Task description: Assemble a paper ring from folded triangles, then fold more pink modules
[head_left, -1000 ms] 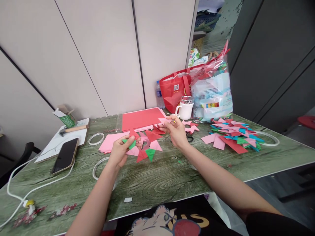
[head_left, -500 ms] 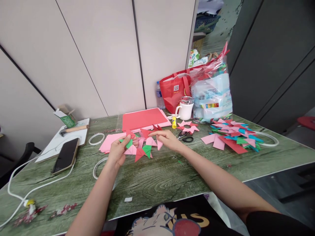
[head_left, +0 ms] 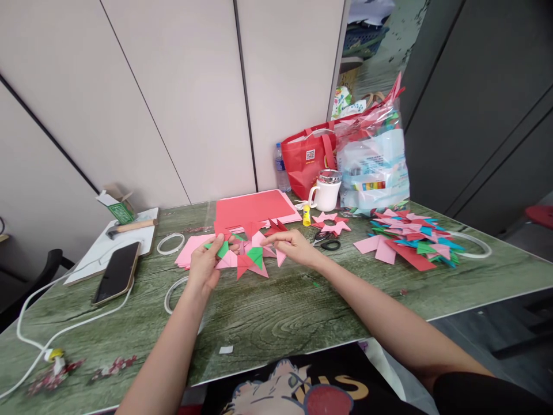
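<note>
My left hand is closed, thumb on top, around the left side of a folded paper star. This star is a ring of red, pink and green pointed pieces, held tilted above the table. My right hand is at the star's right side, index finger and thumb closed on a pink point, the other fingers curled under. Part of the ring is hidden by my left fingers. Behind the hands lie pink paper sheets and red folded pieces.
Red sheets, a glue stick, scissors, a white mug and a finished paper star lie behind. Folded papers are piled right. Left are tape rolls, a phone and a hammer.
The paper star has turned in my hands, so a pink point is now at my right fingertips where a red one was. Both hands stay in nearly the same place.
</note>
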The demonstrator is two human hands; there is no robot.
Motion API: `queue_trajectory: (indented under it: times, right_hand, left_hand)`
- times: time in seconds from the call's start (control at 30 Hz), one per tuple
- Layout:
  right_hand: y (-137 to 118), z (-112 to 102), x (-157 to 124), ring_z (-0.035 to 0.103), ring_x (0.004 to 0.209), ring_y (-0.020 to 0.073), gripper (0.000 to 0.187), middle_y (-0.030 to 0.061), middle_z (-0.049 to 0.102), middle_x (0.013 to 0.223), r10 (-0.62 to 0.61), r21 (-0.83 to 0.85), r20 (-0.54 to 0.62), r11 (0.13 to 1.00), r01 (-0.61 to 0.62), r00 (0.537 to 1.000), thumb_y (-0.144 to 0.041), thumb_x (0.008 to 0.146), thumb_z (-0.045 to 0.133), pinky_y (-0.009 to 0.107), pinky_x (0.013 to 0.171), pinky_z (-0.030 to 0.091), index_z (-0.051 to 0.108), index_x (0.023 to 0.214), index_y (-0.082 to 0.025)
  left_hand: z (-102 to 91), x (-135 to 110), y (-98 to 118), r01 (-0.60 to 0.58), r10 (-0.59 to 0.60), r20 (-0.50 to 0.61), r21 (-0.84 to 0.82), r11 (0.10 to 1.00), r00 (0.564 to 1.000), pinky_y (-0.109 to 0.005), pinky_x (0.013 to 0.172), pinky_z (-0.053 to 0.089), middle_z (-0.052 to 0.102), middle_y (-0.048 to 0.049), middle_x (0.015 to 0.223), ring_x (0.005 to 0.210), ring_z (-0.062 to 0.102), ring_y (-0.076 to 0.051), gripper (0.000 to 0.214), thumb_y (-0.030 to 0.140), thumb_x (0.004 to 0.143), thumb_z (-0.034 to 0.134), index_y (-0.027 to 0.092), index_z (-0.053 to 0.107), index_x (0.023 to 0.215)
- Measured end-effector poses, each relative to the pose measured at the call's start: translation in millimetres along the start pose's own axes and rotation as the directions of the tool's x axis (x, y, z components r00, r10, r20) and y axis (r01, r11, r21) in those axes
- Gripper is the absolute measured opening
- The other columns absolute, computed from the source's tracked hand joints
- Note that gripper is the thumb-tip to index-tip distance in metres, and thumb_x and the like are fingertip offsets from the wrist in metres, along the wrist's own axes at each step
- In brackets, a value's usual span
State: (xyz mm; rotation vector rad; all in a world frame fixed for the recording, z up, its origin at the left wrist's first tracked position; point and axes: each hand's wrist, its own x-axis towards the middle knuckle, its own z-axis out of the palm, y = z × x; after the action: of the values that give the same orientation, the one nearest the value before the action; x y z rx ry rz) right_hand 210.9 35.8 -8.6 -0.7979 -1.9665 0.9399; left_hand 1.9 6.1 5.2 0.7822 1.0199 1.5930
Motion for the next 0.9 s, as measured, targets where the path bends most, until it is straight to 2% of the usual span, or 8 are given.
queue_trajectory:
  times: [0.13, 0.23, 0.37, 0.47, 0.57, 0.73, 0.9]
  right_hand:
    - [3, 6, 0, 0.056, 0.066, 0.0123, 0.036, 0.0033, 0.069, 0.081, -0.034, -0.01, 0.048, 0.999, 0.034, 0.998, -0.01, 0.07, 0.04, 0.021, 0.06, 0.04, 0.071, 0.087, -0.014]
    - [6, 10, 0, 0.057, 0.067, 0.0134, 0.035, 0.0032, 0.069, 0.082, -0.044, 0.003, 0.048, 0.999, 0.044, 0.998, -0.012, 0.07, 0.041, 0.022, 0.061, 0.042, 0.071, 0.088, -0.015]
    - [5, 13, -1, 0.048, 0.054, 0.0099, 0.037, 0.0011, 0.066, 0.07, -0.054, -0.027, 0.079, 0.998, 0.056, 0.995, -0.012, 0.07, 0.04, 0.02, 0.052, 0.037, 0.071, 0.09, -0.015]
    - [2, 15, -4, 0.035, 0.046, 0.0072, 0.042, -0.0038, 0.053, 0.052, -0.066, -0.067, 0.135, 0.995, 0.075, 0.989, -0.009, 0.068, 0.039, 0.017, 0.047, 0.029, 0.07, 0.095, -0.016]
    - [1, 19, -6, 0.027, 0.043, 0.0063, 0.048, -0.007, 0.041, 0.046, -0.08, -0.105, 0.199, 0.989, 0.102, 0.977, -0.007, 0.067, 0.038, 0.017, 0.046, 0.024, 0.066, 0.105, -0.017]
    - [1, 27, -7, 0.03, 0.046, 0.0061, 0.051, -0.0061, 0.043, 0.052, -0.084, -0.161, 0.251, 0.979, 0.127, 0.964, -0.006, 0.067, 0.04, 0.017, 0.048, 0.027, 0.063, 0.111, -0.017]
    - [-3, 33, -10, 0.032, 0.049, 0.0074, 0.059, -0.0064, 0.043, 0.055, -0.096, -0.143, 0.305, 0.979, 0.145, 0.948, -0.007, 0.068, 0.042, 0.018, 0.053, 0.032, 0.051, 0.125, -0.019]
  left_hand:
    - [-0.5, 1, 0, 0.01, -0.01, -0.022, -0.03, 1.0, 1.0, -0.036, 0.062, 0.057, 0.071, -0.0086, 0.07, 0.063, 0.068, -0.022, 0.017, 0.02, 0.063, 0.072, 0.01, 0.061, 0.07]
    - [-2.5, 3, -2, -0.001, 0.0, -0.025, -0.037, 0.999, 1.0, -0.037, 0.064, 0.056, 0.071, -0.0089, 0.072, 0.065, 0.068, -0.021, 0.018, 0.021, 0.064, 0.072, 0.01, 0.061, 0.073]
    - [-4.2, 5, -5, -0.021, 0.021, 0.0, -0.033, 0.999, 1.0, -0.037, 0.067, 0.056, 0.071, -0.009, 0.075, 0.068, 0.068, -0.021, 0.021, 0.024, 0.064, 0.072, 0.011, 0.061, 0.075]
    - [-3.0, 4, -5, -0.03, 0.03, 0.0, -0.05, 0.998, 1.0, -0.036, 0.067, 0.056, 0.071, -0.0084, 0.074, 0.069, 0.068, -0.022, 0.021, 0.024, 0.063, 0.073, 0.011, 0.061, 0.074]
    - [0.1, 2, -6, -0.032, 0.032, 0.008, -0.071, 0.997, 0.999, -0.036, 0.067, 0.056, 0.071, -0.0081, 0.071, 0.071, 0.068, -0.023, 0.021, 0.023, 0.063, 0.073, 0.01, 0.061, 0.073]
    - [5.4, -2, -9, -0.022, 0.023, 0.013, -0.061, 0.998, 1.0, -0.036, 0.066, 0.056, 0.071, -0.0072, 0.069, 0.073, 0.069, -0.024, 0.023, 0.024, 0.06, 0.075, 0.012, 0.061, 0.074]
    - [9.0, -6, -14, -0.006, 0.009, 0.06, -0.062, 0.998, 0.998, -0.036, 0.069, 0.055, 0.071, -0.0069, 0.07, 0.076, 0.068, -0.024, 0.028, 0.027, 0.058, 0.076, 0.012, 0.06, 0.075]
